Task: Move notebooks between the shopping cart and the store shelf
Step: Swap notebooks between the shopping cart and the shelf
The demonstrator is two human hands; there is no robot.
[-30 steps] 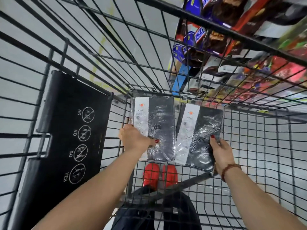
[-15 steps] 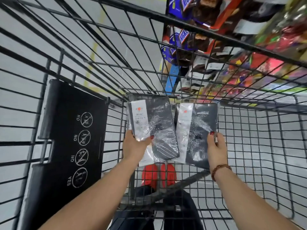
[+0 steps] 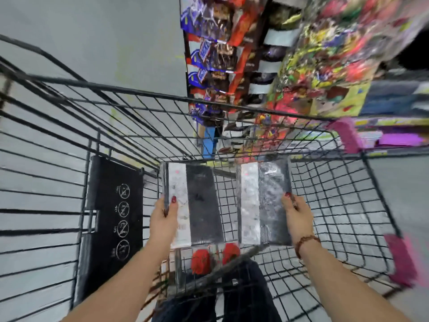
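Observation:
Two black notebooks with a white band, wrapped in shiny plastic, are held up inside the wire shopping cart (image 3: 148, 126). My left hand (image 3: 163, 218) grips the left notebook (image 3: 200, 203) by its left edge, thumb on the white band. My right hand (image 3: 297, 217) grips the right notebook (image 3: 267, 201) by its right edge, thumb on the black cover. Both notebooks are upright side by side, with a gap of cart mesh between them. The store shelf (image 3: 290, 54) stands beyond the cart at upper right. The frame is motion-blurred.
A black child-seat flap (image 3: 111, 226) with round pictograms hangs on the cart's left side. Pink corner bumpers (image 3: 348, 135) mark the cart's right rim. The shelf holds candy bars and colourful packets. Grey floor (image 3: 104, 38) lies ahead on the left. My red shoes (image 3: 202, 261) show through the mesh.
Both notebooks have risen and moved apart. My left hand shifted its hold to the notebook's left edge. The view has tilted up, showing more shelf and the cart's far rim.

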